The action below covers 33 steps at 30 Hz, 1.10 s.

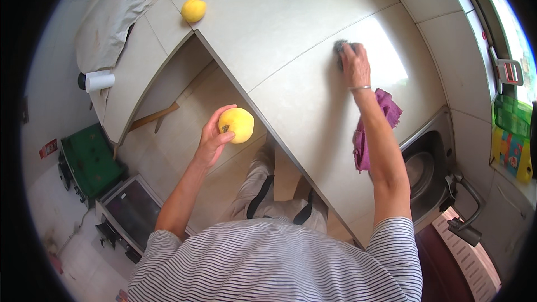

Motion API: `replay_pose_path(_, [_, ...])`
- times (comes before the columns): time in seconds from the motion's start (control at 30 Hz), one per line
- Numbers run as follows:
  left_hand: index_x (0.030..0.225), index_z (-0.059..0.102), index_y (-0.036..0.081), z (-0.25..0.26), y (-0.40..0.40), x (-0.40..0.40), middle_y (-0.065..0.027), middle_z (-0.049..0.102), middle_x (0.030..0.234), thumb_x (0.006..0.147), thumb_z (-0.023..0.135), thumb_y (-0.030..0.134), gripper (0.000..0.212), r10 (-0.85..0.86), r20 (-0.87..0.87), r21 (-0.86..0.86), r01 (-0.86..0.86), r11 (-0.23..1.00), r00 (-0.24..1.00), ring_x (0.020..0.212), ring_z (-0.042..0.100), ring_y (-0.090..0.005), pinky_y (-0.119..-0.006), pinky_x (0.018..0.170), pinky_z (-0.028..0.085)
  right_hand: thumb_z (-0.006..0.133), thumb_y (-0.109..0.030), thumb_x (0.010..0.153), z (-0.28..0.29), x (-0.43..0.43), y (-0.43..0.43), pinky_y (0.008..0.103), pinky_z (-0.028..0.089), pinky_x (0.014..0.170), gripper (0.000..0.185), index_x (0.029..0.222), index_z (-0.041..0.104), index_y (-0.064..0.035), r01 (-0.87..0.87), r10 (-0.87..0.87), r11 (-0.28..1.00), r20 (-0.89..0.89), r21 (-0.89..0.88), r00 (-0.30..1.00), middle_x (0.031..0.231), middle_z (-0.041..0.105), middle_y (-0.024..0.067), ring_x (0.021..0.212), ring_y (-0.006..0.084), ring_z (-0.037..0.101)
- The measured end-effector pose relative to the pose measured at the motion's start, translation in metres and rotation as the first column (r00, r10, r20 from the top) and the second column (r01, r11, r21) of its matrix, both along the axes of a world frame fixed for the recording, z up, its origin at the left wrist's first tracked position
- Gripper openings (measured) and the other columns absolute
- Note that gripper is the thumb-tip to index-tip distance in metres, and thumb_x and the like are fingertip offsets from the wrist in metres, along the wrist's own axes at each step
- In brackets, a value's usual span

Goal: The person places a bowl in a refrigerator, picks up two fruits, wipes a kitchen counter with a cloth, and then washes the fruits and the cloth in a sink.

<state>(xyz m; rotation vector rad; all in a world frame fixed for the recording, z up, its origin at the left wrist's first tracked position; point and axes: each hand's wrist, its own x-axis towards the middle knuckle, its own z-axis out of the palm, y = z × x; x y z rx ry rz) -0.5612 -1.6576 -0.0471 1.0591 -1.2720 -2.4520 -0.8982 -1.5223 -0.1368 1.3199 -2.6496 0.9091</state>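
Note:
My left hand [212,136] holds a yellow round fruit [238,126] in front of the counter's edge, its stem end turned towards my thumb. My right hand [356,63] grips a dark grey scouring pad [340,50] down on the tiled counter [293,21]; part of the pad is hidden by the fingers. Under and beside my right forearm lies a crumpled purple cloth [389,109]. A second yellow fruit [194,9] rests on the counter near its inner corner.
A metal sink [419,172] with a faucet [474,205] is set at the right. Yellow and green packages [512,151] stand on the window ledge. A paper roll [100,81] is at the left counter's end. A green-topped case [92,161] stands lower left.

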Motion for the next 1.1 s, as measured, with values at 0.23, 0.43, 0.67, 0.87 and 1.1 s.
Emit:
replay_pose_path(0.23, [0.132,0.039,0.001,0.0,-0.001,0.003,-0.0096,0.052,0.117,0.074,0.067,0.009,0.065,0.011,-0.035,0.048,-0.009,0.999,0.999,0.11,0.052,-0.0179,-0.033,0.097,0.042,0.058,0.0,0.074,-0.003,0.097,0.028,0.0377,0.048,0.085,0.044,0.117,0.057,-0.005,-0.627,0.591,0.778,0.296,0.035,0.75,0.108,0.055,0.0156,0.097,0.0309,0.055])
replay_pose_path(0.43, [0.134,0.036,0.002,0.003,-0.001,0.005,-0.0105,0.051,0.119,0.072,0.067,0.013,0.07,-0.013,0.014,0.033,0.013,0.999,1.0,0.113,0.051,-0.0197,-0.035,0.099,0.042,0.059,-0.001,0.075,-0.011,-0.02,-0.036,0.0401,0.047,0.071,0.016,0.09,0.059,-0.0051,0.004,-0.009,0.994,-0.037,-0.11,0.999,0.086,0.053,0.0148,0.083,0.0323,0.052])
replay_pose_path(0.67, [0.132,0.039,0.002,-0.002,0.0,0.005,-0.0093,0.052,0.116,0.072,0.067,0.007,0.066,0.05,-0.026,0.136,-0.046,0.99,0.998,0.11,0.052,-0.0181,-0.033,0.096,0.044,0.057,0.0,0.072,-0.027,0.065,-0.092,0.0357,0.05,0.081,0.031,0.102,0.059,-0.0044,-0.634,0.632,0.768,-0.051,-0.095,0.773,0.097,0.055,0.0123,0.092,0.0288,0.054])
replay_pose_path(0.87, [0.13,0.04,0.002,-0.001,-0.013,0.017,-0.0103,0.051,0.117,0.07,0.067,0.007,0.066,0.079,-0.016,0.137,-0.076,0.988,0.997,0.111,0.052,-0.0197,-0.035,0.097,0.044,0.055,-0.004,0.077,-0.018,-0.048,-0.154,0.0395,0.048,0.076,0.019,0.095,0.057,0.0012,-0.109,0.126,0.987,0.135,-0.121,0.983,0.092,0.054,0.0166,0.09,0.0316,0.053])
replay_pose_path(1.1, [0.131,0.04,0.001,-0.006,-0.025,0.018,-0.0106,0.051,0.117,0.069,0.066,0.007,0.067,0.117,-0.005,0.139,-0.115,0.984,0.993,0.111,0.052,-0.0199,-0.035,0.097,0.044,0.057,-0.002,0.074,-0.029,0.022,-0.186,0.037,0.046,0.087,0.03,0.103,0.059,-0.0039,-0.571,0.571,0.82,-0.011,-0.033,0.821,0.104,0.055,0.0148,0.101,0.0308,0.051])
